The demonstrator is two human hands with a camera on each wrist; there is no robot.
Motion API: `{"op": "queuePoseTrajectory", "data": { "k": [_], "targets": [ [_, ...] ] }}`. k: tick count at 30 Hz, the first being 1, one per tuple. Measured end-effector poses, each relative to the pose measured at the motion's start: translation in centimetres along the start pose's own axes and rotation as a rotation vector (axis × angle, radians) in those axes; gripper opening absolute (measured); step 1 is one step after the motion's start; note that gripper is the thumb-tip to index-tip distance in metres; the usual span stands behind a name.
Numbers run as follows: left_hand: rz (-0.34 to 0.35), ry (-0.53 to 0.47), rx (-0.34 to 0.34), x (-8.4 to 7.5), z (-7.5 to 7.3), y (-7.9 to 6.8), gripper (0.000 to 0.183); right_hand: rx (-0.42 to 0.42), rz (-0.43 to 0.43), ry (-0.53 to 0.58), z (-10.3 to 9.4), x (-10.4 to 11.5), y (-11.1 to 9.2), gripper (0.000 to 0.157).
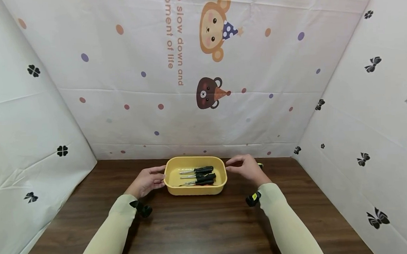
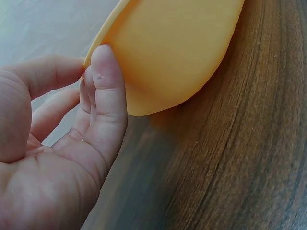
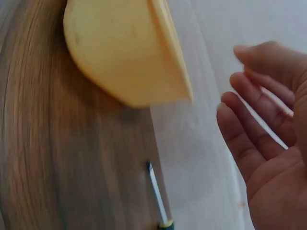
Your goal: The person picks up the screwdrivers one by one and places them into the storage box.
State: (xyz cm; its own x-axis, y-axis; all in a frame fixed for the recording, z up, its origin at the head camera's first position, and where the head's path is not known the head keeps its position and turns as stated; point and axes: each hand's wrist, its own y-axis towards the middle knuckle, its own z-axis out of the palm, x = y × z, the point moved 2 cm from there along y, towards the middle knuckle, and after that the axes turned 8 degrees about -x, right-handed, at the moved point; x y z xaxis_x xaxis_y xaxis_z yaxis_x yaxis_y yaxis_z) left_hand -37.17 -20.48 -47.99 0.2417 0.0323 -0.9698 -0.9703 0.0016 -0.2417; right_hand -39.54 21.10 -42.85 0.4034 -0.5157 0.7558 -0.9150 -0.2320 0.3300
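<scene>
A yellow plastic bin (image 1: 193,191) stands on the table close to the back wall. Several screwdrivers (image 1: 205,177) with black handles and metal shafts lie inside it, handles to the right. At the bin's left end, my left hand (image 1: 149,182) pinches the rim, thumb at the edge and fingers against the outer wall, as the left wrist view shows. My right hand (image 1: 247,168) is just off the right end with its fingers loosely bent; a gap to the bin shows in the right wrist view. Another screwdriver (image 3: 160,201) lies beyond that hand, mostly hidden in the head view.
The dark wood table (image 1: 200,228) runs up to a patterned cloth wall (image 1: 176,120) behind the bin. Further cloth walls rise on the left (image 1: 48,121) and right (image 1: 358,129). A black wrist camera (image 1: 144,209) is strapped to the left wrist, another (image 1: 252,199) to the right.
</scene>
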Motion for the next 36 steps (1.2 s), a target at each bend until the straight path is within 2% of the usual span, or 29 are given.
{"op": "queuePoseTrajectory", "data": {
  "k": [7,12,17,27,36],
  "targets": [
    [0.002,-0.010,0.007,0.2,-0.1,0.0,0.061,-0.082,-0.006,0.014,-2.3,-3.7,-0.1,0.031],
    [0.001,-0.013,0.005,0.5,0.1,0.0,0.060,-0.118,0.052,-0.014,-4.0,-6.4,-0.3,0.045],
    [0.003,-0.020,0.017,0.4,0.2,0.0,0.059,-0.134,0.124,-0.051,-5.5,-8.6,-0.5,0.048],
    [0.021,-0.022,0.021,0.2,0.2,0.0,0.059,-0.154,0.219,-0.142,-7.3,-11.6,-0.1,0.050],
    [0.007,-0.019,-0.007,0.3,-0.1,0.2,0.057,-0.088,0.240,-0.145,-7.1,-12.6,0.6,0.057]
  ]
}}
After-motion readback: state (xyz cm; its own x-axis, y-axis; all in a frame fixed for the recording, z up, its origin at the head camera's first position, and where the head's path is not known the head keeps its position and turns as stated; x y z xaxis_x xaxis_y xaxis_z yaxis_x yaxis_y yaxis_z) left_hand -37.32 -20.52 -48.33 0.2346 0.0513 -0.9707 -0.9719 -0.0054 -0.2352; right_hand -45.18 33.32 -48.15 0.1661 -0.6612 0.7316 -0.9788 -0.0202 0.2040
